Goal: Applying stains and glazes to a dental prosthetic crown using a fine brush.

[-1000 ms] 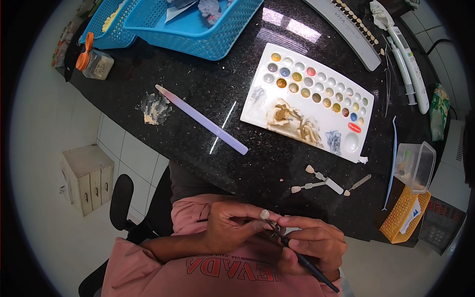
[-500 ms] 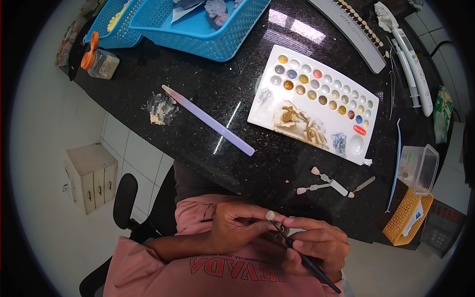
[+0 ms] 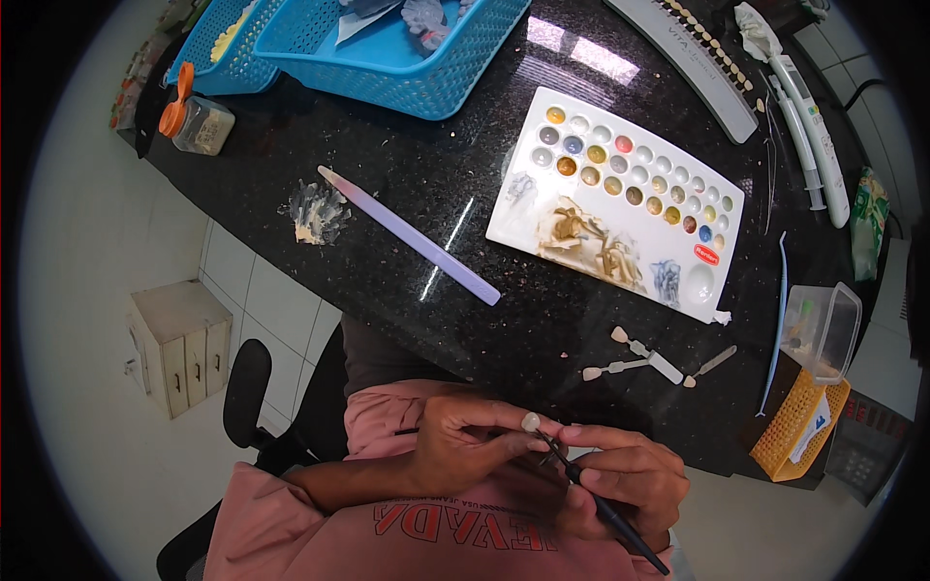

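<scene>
My left hand [image 3: 463,441] pinches a small off-white tooth-shaped piece [image 3: 531,422] on a little holder, at the table's front edge over my lap. My right hand [image 3: 625,474] grips a slim black-handled tool [image 3: 615,523], its thin end at the piece between my left fingers; the tip is too small to make out. Above them on the black tabletop lie several tooth shade tabs [image 3: 662,366] and a white palette [image 3: 528,228] with wells of coloured material and brown smears. A lilac spatula [image 3: 417,239] rests to its left beside a pale smear [image 3: 312,213].
Blue baskets [image 3: 446,82] and an orange-lidded jar [image 3: 203,126] stand at the back left. A shade guide [image 3: 683,63], syringe [image 3: 802,160] and blue instrument [image 3: 775,320] lie right. A clear box [image 3: 828,320] and yellow basket [image 3: 785,441] sit at the right edge.
The whole view has shifted slightly, so the table and hands appear a little further right. Both hands keep their holds, with only slight movement at the fingertips.
</scene>
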Available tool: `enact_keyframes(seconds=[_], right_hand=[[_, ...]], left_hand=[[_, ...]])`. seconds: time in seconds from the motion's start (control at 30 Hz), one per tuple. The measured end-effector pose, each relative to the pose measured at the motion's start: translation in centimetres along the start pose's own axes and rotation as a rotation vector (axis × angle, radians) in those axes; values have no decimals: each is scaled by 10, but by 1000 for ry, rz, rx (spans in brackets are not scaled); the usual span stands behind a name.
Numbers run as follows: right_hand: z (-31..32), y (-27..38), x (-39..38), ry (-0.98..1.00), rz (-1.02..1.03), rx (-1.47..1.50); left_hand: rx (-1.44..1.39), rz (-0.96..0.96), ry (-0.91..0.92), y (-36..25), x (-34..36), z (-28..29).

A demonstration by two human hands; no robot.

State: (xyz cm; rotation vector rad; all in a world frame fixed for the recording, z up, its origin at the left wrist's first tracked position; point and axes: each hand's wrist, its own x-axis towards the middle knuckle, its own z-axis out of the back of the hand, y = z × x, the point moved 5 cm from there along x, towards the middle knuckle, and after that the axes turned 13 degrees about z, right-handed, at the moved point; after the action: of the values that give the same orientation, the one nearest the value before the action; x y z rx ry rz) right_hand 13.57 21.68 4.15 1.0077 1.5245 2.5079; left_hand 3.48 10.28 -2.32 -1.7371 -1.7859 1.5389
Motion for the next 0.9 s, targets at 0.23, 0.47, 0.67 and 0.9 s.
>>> enact_keyframes(seconds=[0.23, 0.47, 0.67, 0.9], right_hand=[[0, -1, -3, -92, -33, 35], [1, -1, 0, -55, -29, 57], [2, -1, -1, -49, -29, 60], [1, -2, 0, -38, -17, 75]], left_hand=[[67, -12, -4, 2, 0, 2], [87, -42, -12, 0, 0, 2], [60, -35, -11, -2, 1, 0], [78, -39, -33, 2, -1, 3]])
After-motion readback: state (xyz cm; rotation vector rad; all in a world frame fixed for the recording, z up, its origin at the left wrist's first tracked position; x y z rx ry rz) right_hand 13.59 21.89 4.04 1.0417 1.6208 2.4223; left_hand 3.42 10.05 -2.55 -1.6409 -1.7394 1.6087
